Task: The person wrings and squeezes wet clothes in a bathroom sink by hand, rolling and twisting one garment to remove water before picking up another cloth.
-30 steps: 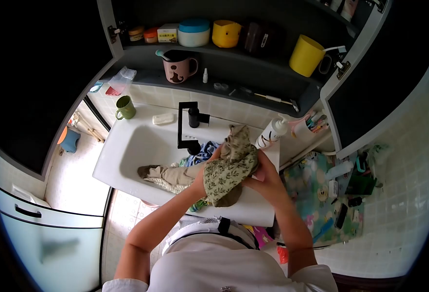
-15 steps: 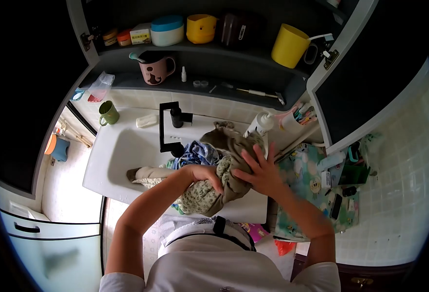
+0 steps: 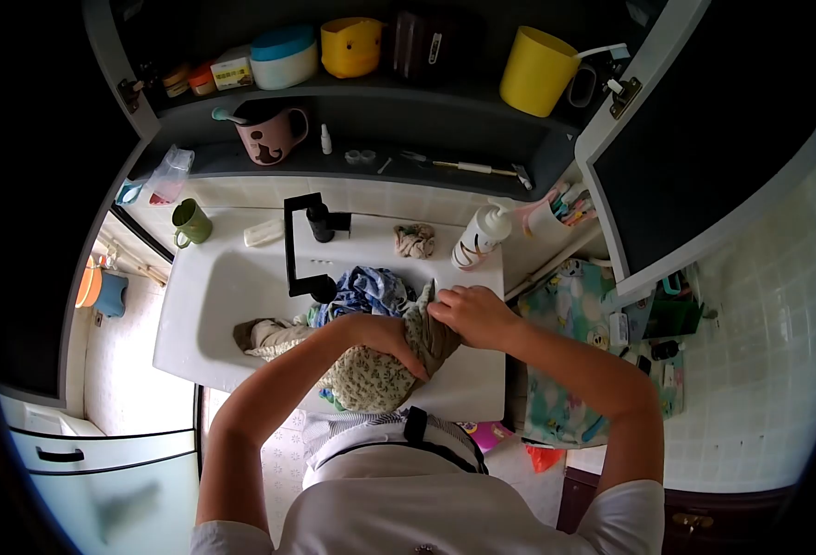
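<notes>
Pinching floral cloth (image 3: 369,377), slanted lengthwise toward upper right, with right hand (image 3: 470,315); cannot tell grip of left hand (image 3: 378,335) upon it.

Faucet (image 3: 319,224) juts over basin (image 3: 226,310); room left, clothes (image 3: 371,290) block right.

Wrinkled, matt cloth (image 3: 369,379) bunches in the grip over a smooth, glossy basin (image 3: 229,298), with a dull black tap (image 3: 291,248), probably metal, beyond the grip to its left, and a smooth plastic bottle (image 3: 480,238) beyond it to the right.
</notes>
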Tool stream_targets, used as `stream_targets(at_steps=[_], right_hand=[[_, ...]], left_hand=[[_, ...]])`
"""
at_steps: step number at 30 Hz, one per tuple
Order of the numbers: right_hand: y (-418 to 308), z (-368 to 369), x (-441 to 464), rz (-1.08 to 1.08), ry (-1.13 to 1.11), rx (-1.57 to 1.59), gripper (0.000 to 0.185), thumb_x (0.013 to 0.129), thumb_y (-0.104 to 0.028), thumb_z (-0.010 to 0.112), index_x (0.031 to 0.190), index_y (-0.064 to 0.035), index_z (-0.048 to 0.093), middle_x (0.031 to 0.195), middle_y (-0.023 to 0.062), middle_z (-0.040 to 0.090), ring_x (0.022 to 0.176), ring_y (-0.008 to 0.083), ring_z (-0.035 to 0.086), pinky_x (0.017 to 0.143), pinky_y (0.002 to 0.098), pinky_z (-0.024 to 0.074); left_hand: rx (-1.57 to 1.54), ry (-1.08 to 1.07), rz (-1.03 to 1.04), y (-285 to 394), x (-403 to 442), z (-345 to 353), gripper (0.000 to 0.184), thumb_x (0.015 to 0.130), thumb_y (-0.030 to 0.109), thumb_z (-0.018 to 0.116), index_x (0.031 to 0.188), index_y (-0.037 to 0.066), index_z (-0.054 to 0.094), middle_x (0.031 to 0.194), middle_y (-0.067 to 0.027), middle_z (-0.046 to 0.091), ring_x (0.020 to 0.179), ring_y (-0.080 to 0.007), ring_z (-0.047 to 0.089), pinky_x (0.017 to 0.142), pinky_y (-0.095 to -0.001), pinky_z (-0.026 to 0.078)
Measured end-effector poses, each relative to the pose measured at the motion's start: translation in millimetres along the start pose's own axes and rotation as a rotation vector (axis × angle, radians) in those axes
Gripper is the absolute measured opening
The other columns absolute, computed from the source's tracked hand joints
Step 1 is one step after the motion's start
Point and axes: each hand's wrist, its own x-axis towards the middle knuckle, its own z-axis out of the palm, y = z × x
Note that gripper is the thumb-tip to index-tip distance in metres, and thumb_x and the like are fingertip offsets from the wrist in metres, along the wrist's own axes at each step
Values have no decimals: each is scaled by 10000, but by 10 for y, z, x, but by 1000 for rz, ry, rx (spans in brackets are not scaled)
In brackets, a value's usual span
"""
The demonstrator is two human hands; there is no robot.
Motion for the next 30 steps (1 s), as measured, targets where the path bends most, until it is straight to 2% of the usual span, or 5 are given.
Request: stream_targets(at_steps=[5, 8, 11, 20, 30], right_hand=[[-147, -302, -113, -231, 194, 71, 624, 676, -92, 700, 1233, -15, 429, 1397, 228, 352, 1100, 395, 545, 957, 442, 443], [-152, -248, -61, -143, 126, 589, 1038, 634, -125, 746, 1432, 22, 98, 1174, 223, 562, 950, 419, 599, 798, 440, 504], [-189, -336, 54, -46, -117, 545, 1061, 629, -124, 739, 1457, 14, 91, 892, 184, 659, 788, 391, 641, 697, 439, 517], [-13, 433, 314, 252, -79, 172, 174, 637, -127, 660, 753, 2, 670, 767, 171, 672, 771, 331, 677, 678, 430, 544], [-256, 1184, 291, 872, -73, 1267, 206, 520, -144, 723, 541, 36, 625, 633, 143, 641, 571, 232, 608, 552, 354, 487]], left_hand=[[193, -57, 71, 161, -225, -40, 742, 578, 398, 881, 1172, 40, 616, 1087, -100, 668, 984, -206, 634, 860, -301, 504], [235, -112, 87, 83, -172, -144, 779, 578, 375, 894, 1222, 61, 588, 1152, -91, 647, 1076, -210, 597, 945, -306, 459], [282, -88, 84, 31, -178, -166, 823, 565, 387, 896, 1247, 65, 569, 1150, -99, 650, 1084, -223, 600, 961, -312, 454], [817, 697, -124, 38, 66, 234, 519, 569, 386, 779, 926, 40, 628, 841, -131, 691, 804, -290, 690, 697, -381, 534], [1140, 1017, 125, -452, 499, 187, 377, 696, 187, 673, 1058, 140, 576, 929, -42, 617, 968, -216, 592, 866, -425, 373]])
